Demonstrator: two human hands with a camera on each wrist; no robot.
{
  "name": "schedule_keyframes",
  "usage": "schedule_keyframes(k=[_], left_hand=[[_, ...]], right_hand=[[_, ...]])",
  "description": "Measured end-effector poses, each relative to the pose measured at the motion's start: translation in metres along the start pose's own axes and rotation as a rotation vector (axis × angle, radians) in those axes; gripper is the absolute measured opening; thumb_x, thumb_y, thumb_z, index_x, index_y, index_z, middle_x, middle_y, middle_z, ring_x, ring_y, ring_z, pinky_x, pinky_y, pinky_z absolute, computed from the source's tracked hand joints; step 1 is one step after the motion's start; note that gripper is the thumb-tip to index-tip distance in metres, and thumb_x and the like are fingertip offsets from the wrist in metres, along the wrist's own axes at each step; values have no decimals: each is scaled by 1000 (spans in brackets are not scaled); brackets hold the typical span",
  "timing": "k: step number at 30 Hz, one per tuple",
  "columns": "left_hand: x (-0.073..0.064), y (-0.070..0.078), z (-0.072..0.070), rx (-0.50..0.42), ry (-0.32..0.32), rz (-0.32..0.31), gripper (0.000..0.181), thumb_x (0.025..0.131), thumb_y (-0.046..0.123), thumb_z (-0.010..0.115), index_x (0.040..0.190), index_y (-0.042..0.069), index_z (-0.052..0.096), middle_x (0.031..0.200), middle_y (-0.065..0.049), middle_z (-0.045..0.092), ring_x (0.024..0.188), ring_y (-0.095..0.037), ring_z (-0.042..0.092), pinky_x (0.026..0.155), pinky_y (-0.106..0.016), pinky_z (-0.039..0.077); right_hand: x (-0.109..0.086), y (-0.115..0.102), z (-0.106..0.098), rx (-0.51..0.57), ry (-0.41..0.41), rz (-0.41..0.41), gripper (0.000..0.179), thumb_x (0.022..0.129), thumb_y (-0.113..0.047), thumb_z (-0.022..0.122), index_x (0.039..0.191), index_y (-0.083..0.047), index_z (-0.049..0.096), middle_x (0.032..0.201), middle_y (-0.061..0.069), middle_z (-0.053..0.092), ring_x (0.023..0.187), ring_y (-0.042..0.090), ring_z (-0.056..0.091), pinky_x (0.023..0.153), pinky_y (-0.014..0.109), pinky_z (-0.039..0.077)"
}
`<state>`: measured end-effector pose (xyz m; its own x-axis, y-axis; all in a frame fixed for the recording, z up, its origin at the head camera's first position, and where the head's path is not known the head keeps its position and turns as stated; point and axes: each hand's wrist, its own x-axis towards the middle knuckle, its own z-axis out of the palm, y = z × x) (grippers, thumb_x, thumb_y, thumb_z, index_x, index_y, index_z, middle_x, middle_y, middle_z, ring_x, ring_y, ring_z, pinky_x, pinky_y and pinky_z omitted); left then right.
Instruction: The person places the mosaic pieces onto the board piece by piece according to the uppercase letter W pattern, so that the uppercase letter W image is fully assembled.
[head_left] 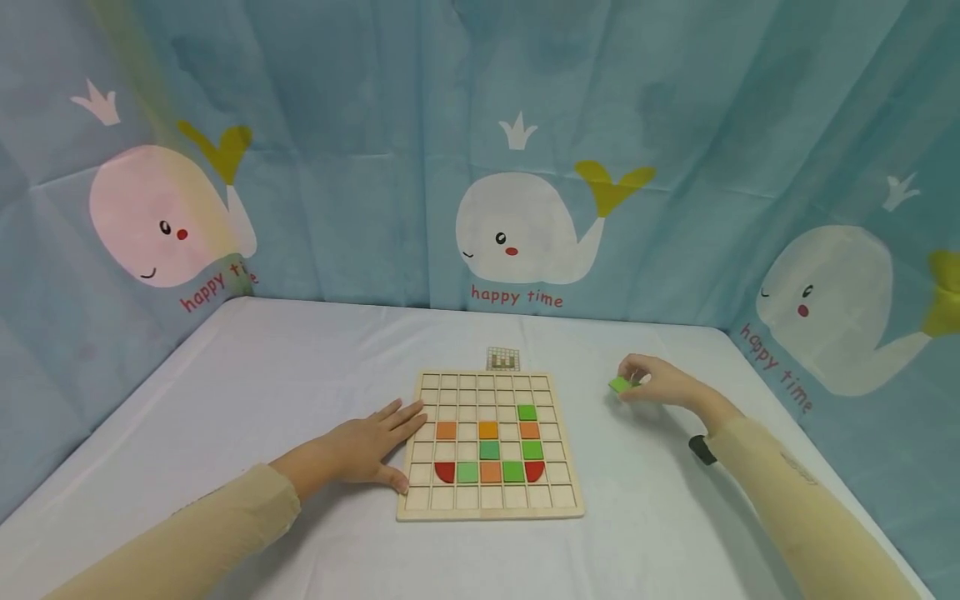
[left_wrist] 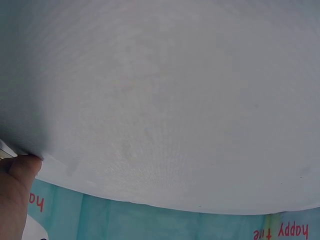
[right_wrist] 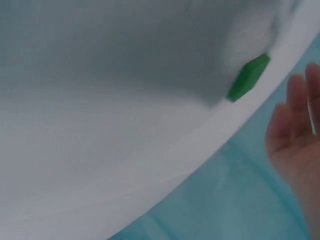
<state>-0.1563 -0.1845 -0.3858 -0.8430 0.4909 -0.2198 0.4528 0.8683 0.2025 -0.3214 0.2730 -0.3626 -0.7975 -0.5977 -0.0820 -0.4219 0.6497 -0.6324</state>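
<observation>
A square wooden grid board (head_left: 487, 514) lies on the white table, holding several coloured tiles. Red quarter-round pieces (head_left: 445, 472) mark both ends of a low row, with green and orange squares between them. More squares, among them a yellow-orange tile (head_left: 488, 430), sit above that row. My left hand (head_left: 360, 447) rests along the board's left side, fingers spread, fingertips and thumb on its frame. Off to the board's right, my right hand (head_left: 660, 385) pinches a green square tile (head_left: 619, 384) between thumb and fingers. The right wrist view shows a green tile (right_wrist: 248, 77) near curled fingers (right_wrist: 297, 107).
A small card with a printed grid (head_left: 502, 358) lies just beyond the board's far edge. Blue curtains (head_left: 360, 167) with whale prints surround the table's back and sides. A small black object (head_left: 702, 450) shows beside the right sleeve. White cloth (head_left: 315, 350) covers the table.
</observation>
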Motion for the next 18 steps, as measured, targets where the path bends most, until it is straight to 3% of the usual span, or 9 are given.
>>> schedule_keyframes(k=[6, 9, 14, 18], left_hand=[[-2, 1, -1, -3, 7, 5, 104, 77, 69, 62, 153, 6, 27, 160, -11, 18, 144, -40, 18, 99, -56, 40], [-3, 1, -1, -5, 12, 9, 104, 78, 68, 62, 153, 5, 28, 160, -12, 18, 144, -41, 19, 99, -56, 40], [-2, 0, 0, -8, 14, 15, 104, 78, 69, 61, 153, 5, 27, 160, -12, 18, 144, -41, 18, 99, -57, 41], [0, -2, 1, 3, -1, 5, 104, 78, 70, 59, 154, 7, 26, 161, -11, 17, 144, -40, 17, 99, -56, 40]], right_hand=[[-10, -19, 9, 132, -22, 73, 27, 87, -9, 69, 105, -1, 51, 106, 14, 62, 90, 23, 56, 77, 38, 46], [-14, -24, 14, 229, -74, 90, 29, 88, -9, 67, 109, 0, 49, 107, 18, 63, 86, 24, 58, 76, 39, 46], [-18, -32, 23, 355, -170, 44, 30, 90, -11, 63, 112, 2, 48, 102, 18, 67, 85, 25, 60, 78, 37, 47], [-19, -43, 32, 402, -184, -12, 27, 91, -10, 60, 112, 3, 48, 92, 14, 65, 85, 25, 60, 78, 35, 48]])
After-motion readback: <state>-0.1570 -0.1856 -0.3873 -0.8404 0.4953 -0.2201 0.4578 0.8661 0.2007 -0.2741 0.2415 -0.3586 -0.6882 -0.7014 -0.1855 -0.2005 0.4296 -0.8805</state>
